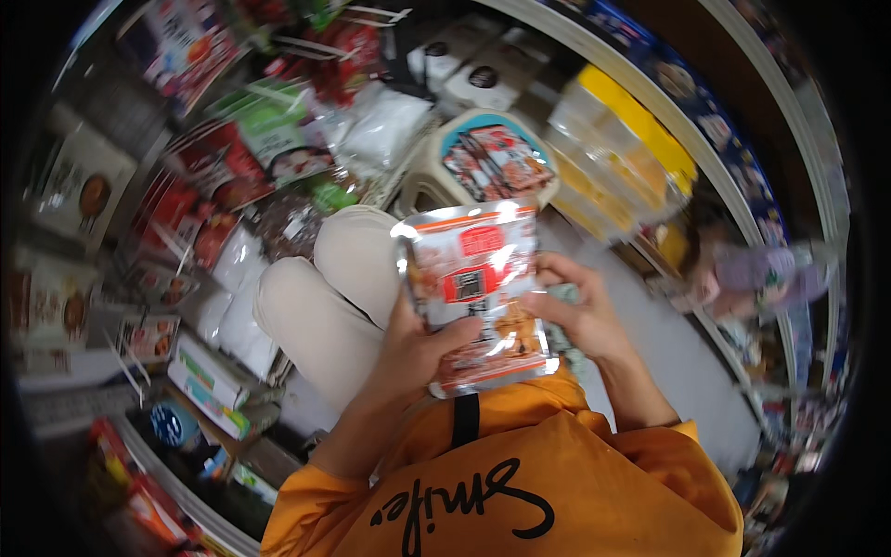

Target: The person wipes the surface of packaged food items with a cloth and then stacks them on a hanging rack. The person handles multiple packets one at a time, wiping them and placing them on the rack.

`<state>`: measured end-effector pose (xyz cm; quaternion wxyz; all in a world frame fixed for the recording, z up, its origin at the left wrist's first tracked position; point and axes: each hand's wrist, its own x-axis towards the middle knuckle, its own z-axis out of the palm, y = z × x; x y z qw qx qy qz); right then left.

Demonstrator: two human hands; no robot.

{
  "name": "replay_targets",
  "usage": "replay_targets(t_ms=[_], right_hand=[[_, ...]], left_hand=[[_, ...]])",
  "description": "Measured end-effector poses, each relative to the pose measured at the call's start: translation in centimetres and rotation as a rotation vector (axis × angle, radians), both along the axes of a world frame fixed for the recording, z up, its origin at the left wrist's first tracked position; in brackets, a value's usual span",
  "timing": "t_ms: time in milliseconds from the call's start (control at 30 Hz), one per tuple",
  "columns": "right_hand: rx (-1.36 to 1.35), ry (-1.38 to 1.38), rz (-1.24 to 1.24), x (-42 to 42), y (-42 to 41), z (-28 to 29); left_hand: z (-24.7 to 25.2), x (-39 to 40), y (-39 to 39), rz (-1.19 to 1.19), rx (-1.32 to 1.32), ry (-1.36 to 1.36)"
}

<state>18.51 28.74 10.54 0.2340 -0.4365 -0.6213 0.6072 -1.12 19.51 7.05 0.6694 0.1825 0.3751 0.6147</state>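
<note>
Between my hands is a shiny foil food packet (pixel 480 299), red, white and orange, with a food picture and printed writing. My left hand (pixel 411 341) grips its left side, thumb across the front. My right hand (pixel 585 306) is at its right edge, thumb on the front and fingers partly hidden. A pale green cloth (pixel 572 334) shows beneath my right hand; how it is held is unclear. Beyond the packet stands a cream plastic stool (pixel 424 163) with a teal top, bearing several similar small packets (pixel 501 160).
Bagged goods (pixel 278 132) hang or lie on the left, close to my bent knees (pixel 320 299). Clear-and-yellow packages (pixel 612 160) stand right of the stool. A shelf edge (pixel 661 97) curves along the right, beside the grey floor (pixel 668 334). Boxes (pixel 209 383) sit lower left.
</note>
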Motion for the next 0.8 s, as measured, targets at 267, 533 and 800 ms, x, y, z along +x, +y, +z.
replay_targets(t_ms=[267,533,800], right_hand=[[-0.067,-0.061,0.666,-12.0,0.8,-7.0],[-0.043,-0.088,0.896,-18.3,0.6,-9.2],[0.267,-0.153,0.886,-19.7,-0.4,-8.9]], left_hand=[[-4.6,-2.6,-8.9,0.6,-0.238,0.081],[-7.8,-2.8,-10.6,1.093,-0.302,0.229],[-7.7,-4.4,-11.3,1.063,-0.397,0.707]])
